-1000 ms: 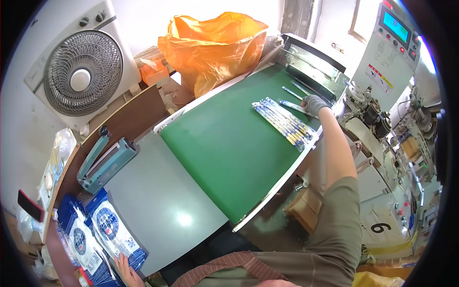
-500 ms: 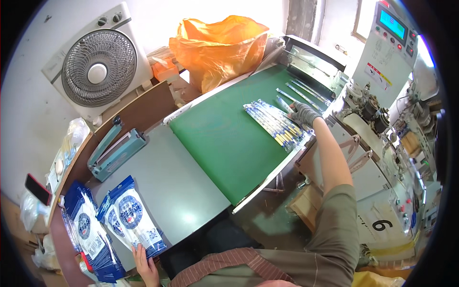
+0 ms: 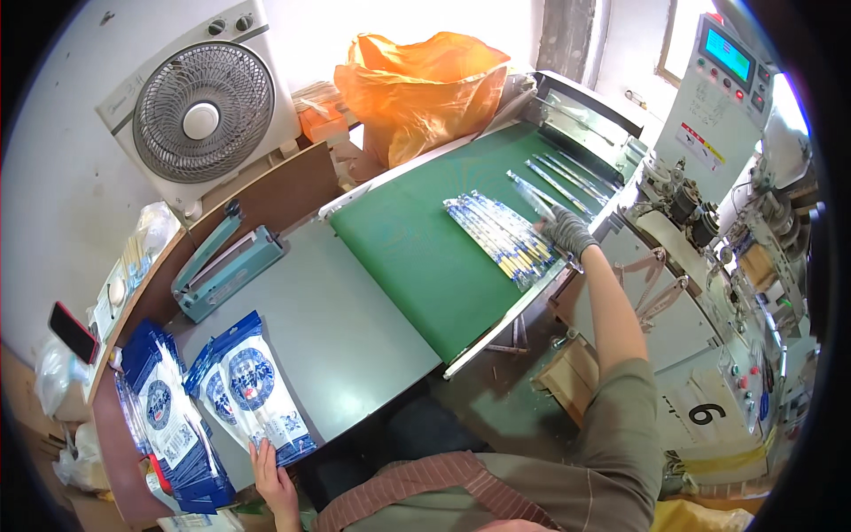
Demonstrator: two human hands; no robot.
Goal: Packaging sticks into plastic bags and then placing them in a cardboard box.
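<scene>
My left hand (image 3: 272, 479) lies with its fingers stretched out on the lower edge of a blue-and-white printed plastic bag (image 3: 253, 381). The bag is flat on the grey tabletop and overlaps another like it. My right hand (image 3: 567, 232), in a grey striped fingerless glove, reaches over the green conveyor belt (image 3: 390, 239). Its fingers close on the near end of a slim clear-wrapped stick pack (image 3: 528, 191); the fingertips are partly hidden. Beside that hand lies a row of similar packs (image 3: 501, 238) with blue print and yellowish ends. Several single packs (image 3: 567, 182) lie farther up the belt.
A stack of printed bags (image 3: 164, 408) lies at the far left. Behind the table stand a teal hand sealer (image 3: 226, 275), a fan (image 3: 202, 115) and a large orange sack (image 3: 425, 89). A machine with a control panel (image 3: 727, 58) borders the belt's right side.
The row of packs has shifted slightly left and nearer me on the belt. My right hand has moved a little nearer too. My left hand stays on the bag; the whole view has shifted slightly.
</scene>
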